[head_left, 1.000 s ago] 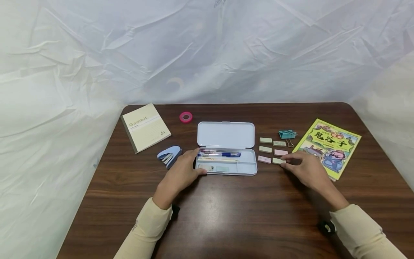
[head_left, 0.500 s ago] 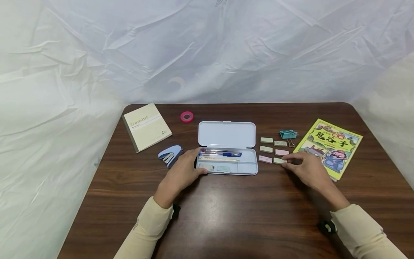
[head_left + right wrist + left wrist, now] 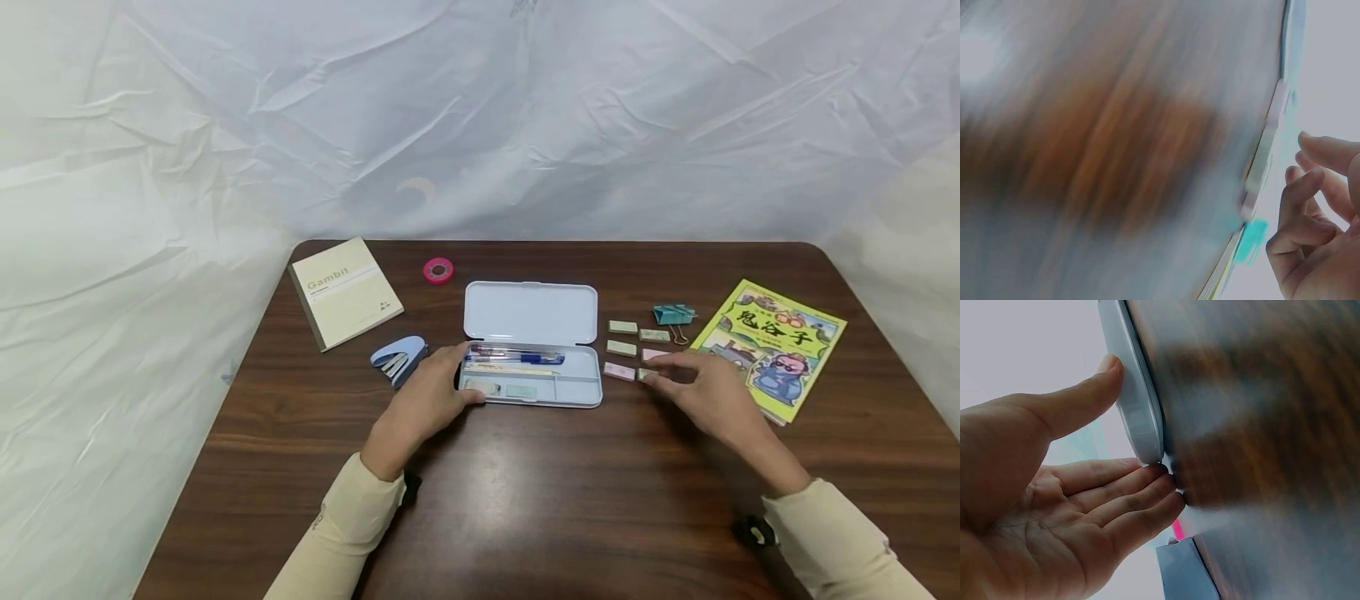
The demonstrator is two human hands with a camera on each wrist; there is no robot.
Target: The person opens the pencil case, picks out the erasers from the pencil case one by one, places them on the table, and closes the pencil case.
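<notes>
A pale blue pencil case (image 3: 580,392) lies with its lid raised. Inside are several pens (image 3: 517,357), a whitish eraser (image 3: 482,387) and a pale green one (image 3: 521,392). My left hand (image 3: 426,393) holds the case's left end, thumb (image 3: 1107,372) on the front wall and fingers at the end. Several small erasers stand in two columns right of the case. My right hand (image 3: 708,390) hovers at the nearest right green eraser (image 3: 642,374), partly hiding it and the pink eraser (image 3: 655,354). The right wrist view shows loosely bent fingers (image 3: 1300,187) holding nothing.
A blue stapler (image 3: 400,358) lies just left of my left hand. Behind it are a cream notebook (image 3: 348,292) and a pink tape roll (image 3: 438,270). A teal binder clip (image 3: 673,314) and a yellow comic book (image 3: 772,346) lie to the right on the brown table (image 3: 525,517).
My right hand has shifted slightly left, so its fingertips cover more of the front green eraser and the pink one. The left hand stays on the pencil case. The view has shifted slightly.
</notes>
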